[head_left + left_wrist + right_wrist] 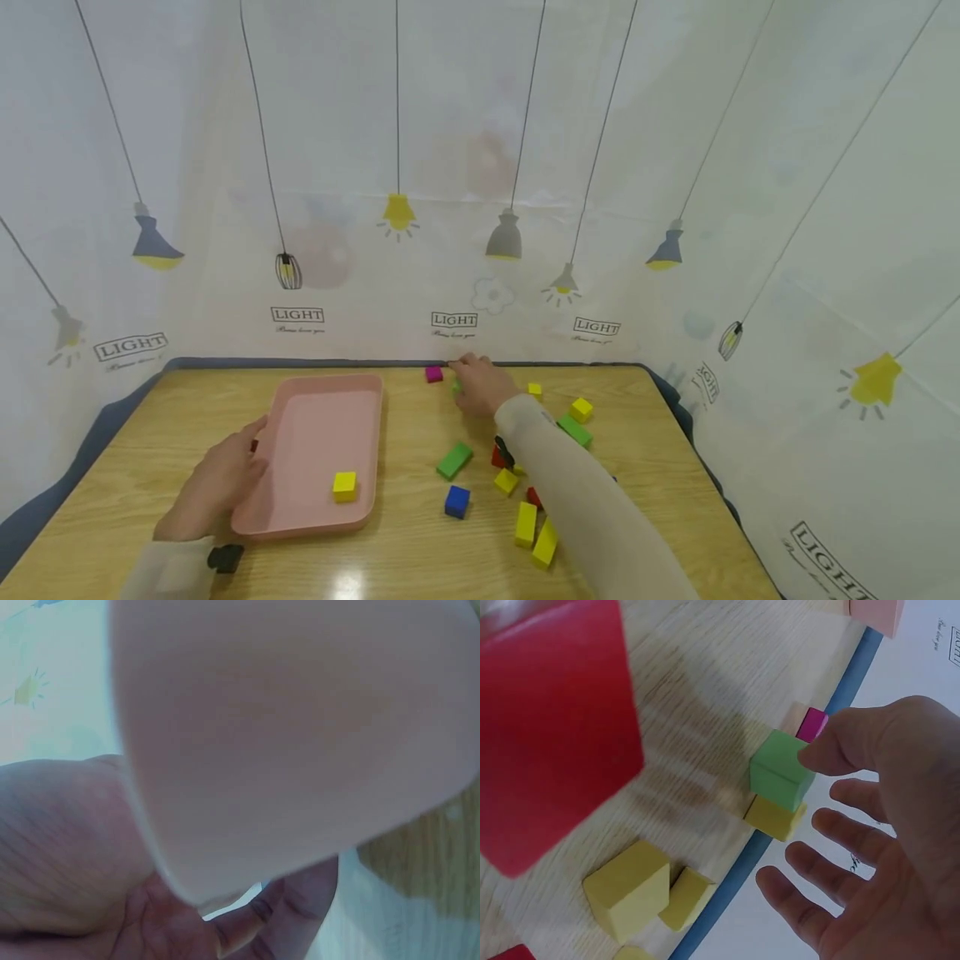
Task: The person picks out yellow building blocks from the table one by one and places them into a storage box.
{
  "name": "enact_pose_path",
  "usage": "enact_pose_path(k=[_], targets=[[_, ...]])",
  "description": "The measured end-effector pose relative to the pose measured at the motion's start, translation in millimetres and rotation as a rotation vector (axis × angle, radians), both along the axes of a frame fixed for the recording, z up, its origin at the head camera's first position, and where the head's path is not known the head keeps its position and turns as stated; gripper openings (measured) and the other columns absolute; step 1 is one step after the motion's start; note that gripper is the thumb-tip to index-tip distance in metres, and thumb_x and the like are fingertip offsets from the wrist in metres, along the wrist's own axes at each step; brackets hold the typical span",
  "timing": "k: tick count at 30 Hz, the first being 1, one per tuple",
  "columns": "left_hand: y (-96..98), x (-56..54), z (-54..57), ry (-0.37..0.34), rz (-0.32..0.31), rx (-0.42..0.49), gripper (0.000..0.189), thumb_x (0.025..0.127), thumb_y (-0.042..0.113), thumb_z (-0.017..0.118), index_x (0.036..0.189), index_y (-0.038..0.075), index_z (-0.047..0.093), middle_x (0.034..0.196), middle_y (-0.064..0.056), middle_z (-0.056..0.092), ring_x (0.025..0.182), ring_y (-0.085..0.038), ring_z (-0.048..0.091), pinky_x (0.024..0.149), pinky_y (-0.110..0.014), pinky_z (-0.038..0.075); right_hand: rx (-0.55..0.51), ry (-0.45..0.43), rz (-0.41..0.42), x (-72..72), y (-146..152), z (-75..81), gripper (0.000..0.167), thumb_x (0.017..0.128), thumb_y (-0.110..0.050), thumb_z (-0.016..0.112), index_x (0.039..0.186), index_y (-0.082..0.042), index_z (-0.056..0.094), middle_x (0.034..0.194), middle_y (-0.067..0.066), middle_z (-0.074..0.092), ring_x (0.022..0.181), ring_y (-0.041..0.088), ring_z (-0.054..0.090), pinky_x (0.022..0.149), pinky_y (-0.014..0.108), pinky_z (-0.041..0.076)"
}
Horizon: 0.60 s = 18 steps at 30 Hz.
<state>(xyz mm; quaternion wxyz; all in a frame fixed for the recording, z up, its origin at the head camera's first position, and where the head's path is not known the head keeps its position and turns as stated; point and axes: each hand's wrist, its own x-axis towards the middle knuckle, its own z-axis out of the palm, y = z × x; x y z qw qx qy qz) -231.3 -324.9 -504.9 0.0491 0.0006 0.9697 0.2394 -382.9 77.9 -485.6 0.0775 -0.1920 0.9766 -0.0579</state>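
My left hand [217,483] grips the left side of a pink tray [322,429], and in the left wrist view its fingers [300,900] curl beneath the tray's pale wall [285,750]. Inside the tray, near its front right corner, lies a yellow cube [345,487]. At the far table edge my right hand [483,385] reaches over a green block [780,771], mostly hidden from the head view. The right wrist view has its thumb overlapping that block, the other fingers spread apart. A magenta block [433,375] lies just left of this hand, and a yellow block [775,817] sits beside the green one.
Scattered over the table [408,550] are a blue cube [457,502], a green block [454,461], several yellow blocks [526,524] and red ones [534,497], some partly under the right forearm. Behind the table hangs a lamp-printed curtain [450,275].
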Motion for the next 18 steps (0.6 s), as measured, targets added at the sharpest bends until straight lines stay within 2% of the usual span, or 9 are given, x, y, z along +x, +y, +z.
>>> enact_pose_path(k=[6,13,18], targets=[[-0.4,0.2,-0.2,0.004,-0.002,-0.007,0.07,0.111,0.002,0.061,0.171,-0.019,0.034,0.147,-0.047,0.066,0.134,-0.062,0.069,0.107,-0.072,0.06,0.042,0.0,-0.015,-2.8,0.4,-6.1,0.068,0.113,-0.021,0.077,0.176,-0.019,0.053,0.181,0.008,0.053,0.166,0.035,0.053,0.137,0.055,0.047],[-1.2,-1.6,-2.0,-0.015,0.01,-0.01,0.069,0.112,0.003,0.06,0.173,-0.017,0.033,0.149,-0.046,0.065,0.133,-0.061,0.069,0.107,-0.072,0.06,-0.005,0.003,-0.038,2.4,9.7,-4.3,0.052,0.117,-0.011,0.069,0.168,-0.017,0.063,0.164,0.014,0.059,0.145,0.031,0.061,0.126,0.052,0.058],[-0.6,-3.6,-1.9,-0.051,0.027,-0.014,0.07,0.113,0.004,0.059,0.174,-0.015,0.032,0.15,-0.046,0.063,0.132,-0.058,0.069,0.106,-0.071,0.061,-0.021,-0.005,-0.05,6.0,16.7,-3.2,0.043,0.118,-0.008,0.066,0.16,-0.016,0.07,0.156,0.015,0.061,0.136,0.029,0.063,0.123,0.05,0.06]])
